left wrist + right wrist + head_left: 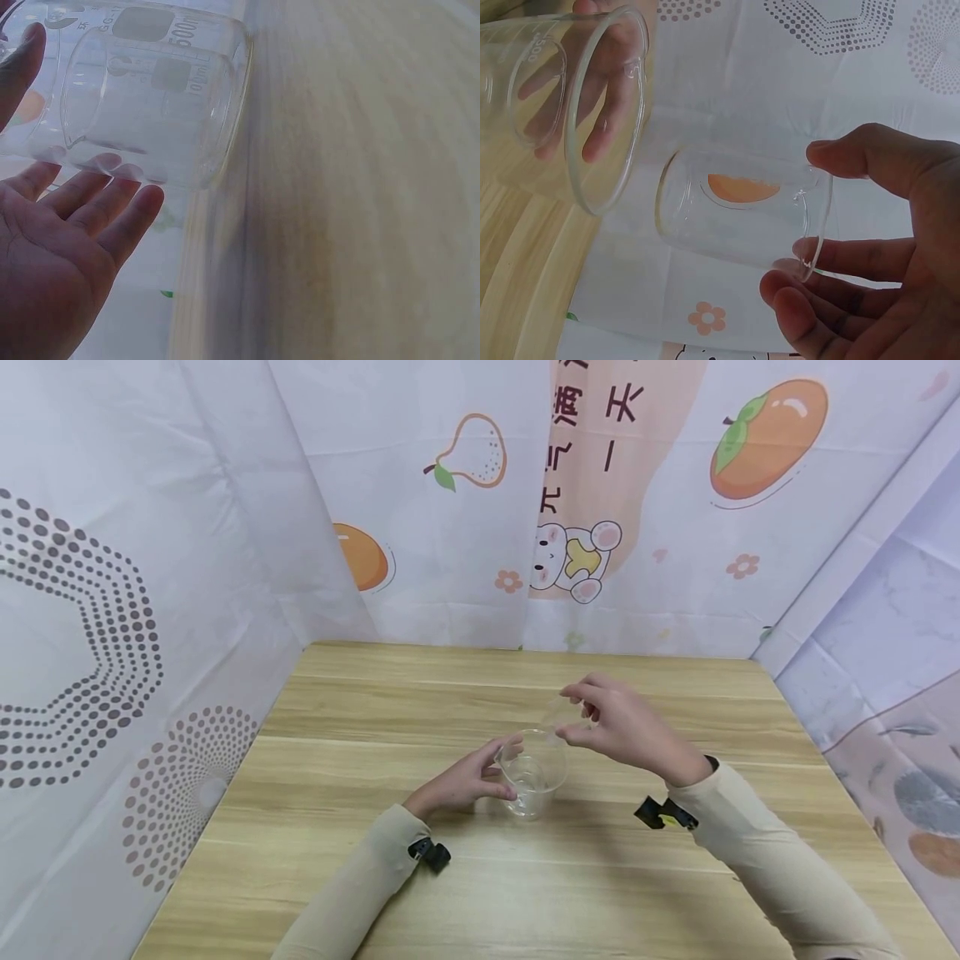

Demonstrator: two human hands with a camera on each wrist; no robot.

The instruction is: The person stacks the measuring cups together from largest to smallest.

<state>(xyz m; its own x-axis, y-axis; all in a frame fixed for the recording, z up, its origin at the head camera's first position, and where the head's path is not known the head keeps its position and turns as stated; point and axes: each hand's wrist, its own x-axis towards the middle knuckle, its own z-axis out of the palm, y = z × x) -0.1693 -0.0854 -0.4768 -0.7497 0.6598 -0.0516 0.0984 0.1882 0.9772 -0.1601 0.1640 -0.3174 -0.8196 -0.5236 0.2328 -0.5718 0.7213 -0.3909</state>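
Observation:
A large clear glass beaker [555, 768] marked 500 stands upright on the wooden table. Inside it sits a smaller glass beaker [135, 105] with its own printed scale, seen through the wall in the left wrist view. My left hand [461, 783] holds the large beaker from the left, thumb on the near side and fingers on the far side. Another small clear beaker [727, 214] is pinched at its rim between the thumb and fingers of my right hand [622, 727]. Its base points toward the large beaker's mouth, just above and right of the rim, and nothing shows inside it.
The wood-grain table [360, 693] extends around the hands. A white curtain [420, 568] printed with fruit hangs behind its far edge, and more patterned cloth [225, 527] closes off the left side. Black camera mounts [429, 853] are strapped on both wrists.

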